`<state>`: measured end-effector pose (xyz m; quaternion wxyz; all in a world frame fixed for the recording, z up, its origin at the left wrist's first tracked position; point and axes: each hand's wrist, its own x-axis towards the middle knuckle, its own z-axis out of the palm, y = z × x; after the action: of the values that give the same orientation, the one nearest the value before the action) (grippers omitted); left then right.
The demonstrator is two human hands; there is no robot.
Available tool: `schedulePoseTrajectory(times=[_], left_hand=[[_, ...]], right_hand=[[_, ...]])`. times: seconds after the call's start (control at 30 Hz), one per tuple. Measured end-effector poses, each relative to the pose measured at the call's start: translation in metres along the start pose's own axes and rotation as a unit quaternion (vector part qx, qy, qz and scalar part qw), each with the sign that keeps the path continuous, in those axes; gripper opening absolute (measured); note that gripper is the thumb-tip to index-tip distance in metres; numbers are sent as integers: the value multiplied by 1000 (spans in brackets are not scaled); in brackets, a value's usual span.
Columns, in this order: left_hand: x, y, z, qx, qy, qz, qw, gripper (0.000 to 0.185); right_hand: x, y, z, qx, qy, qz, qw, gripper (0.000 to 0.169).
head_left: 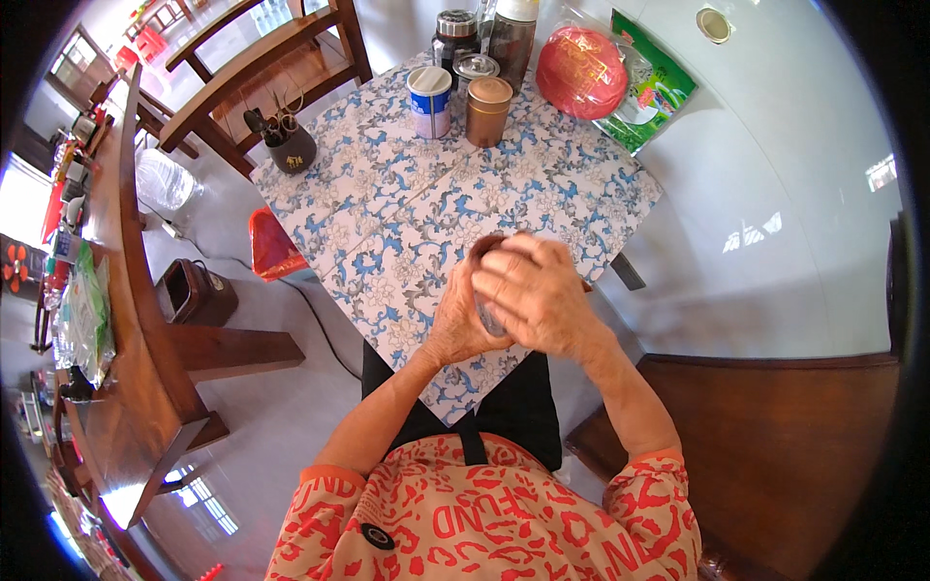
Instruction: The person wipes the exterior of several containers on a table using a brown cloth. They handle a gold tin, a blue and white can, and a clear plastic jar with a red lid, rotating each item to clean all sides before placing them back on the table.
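Note:
Low over the near part of the table, my left hand [458, 316] is wrapped around a small container [485, 245] with a dark brown edge and a greyish, see-through-looking side. My right hand [536, 294] lies across it from the right with fingers bent over it, slightly blurred. Between them the hands hide most of the container, so its exact kind cannot be told. Beneath both hands is the table [378, 269], covered with a blue, grey and white floral cloth.
At the far corner stand a bronze-coloured canister [487, 116], a blue-and-white tub [431, 109], a dark jar [455, 40] and a tall bottle [513, 43]. A red round package [581, 72] and green bag [647, 94] lean by the wall. A dark pot [292, 151] holds scissors.

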<state>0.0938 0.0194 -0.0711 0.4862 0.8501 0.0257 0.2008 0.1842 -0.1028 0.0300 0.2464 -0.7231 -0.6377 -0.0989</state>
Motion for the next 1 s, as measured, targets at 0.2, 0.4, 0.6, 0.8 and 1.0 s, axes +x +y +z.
schedulePoseTrajectory(times=[0.2, 0.4, 0.6, 0.8, 1.0], left_hand=[[-1, 9, 1, -93, 33, -22, 995, 106], [-11, -6, 7, -84, 14, -81, 993, 113], [-11, -7, 11, -114, 38, -45, 992, 108], [-4, 13, 2, -135, 64, -76, 986, 101], [-20, 32, -11, -299, 57, -166, 938, 89]], right_hand=[[-10, 1, 8, 12, 76, 38, 996, 33], [-16, 20, 16, 157, 204, 190, 947, 29], [-43, 29, 30, 189, 262, 297, 899, 29], [-62, -12, 47, 196, 357, 283, 869, 39], [-65, -37, 41, 175, 367, 236, 883, 31]])
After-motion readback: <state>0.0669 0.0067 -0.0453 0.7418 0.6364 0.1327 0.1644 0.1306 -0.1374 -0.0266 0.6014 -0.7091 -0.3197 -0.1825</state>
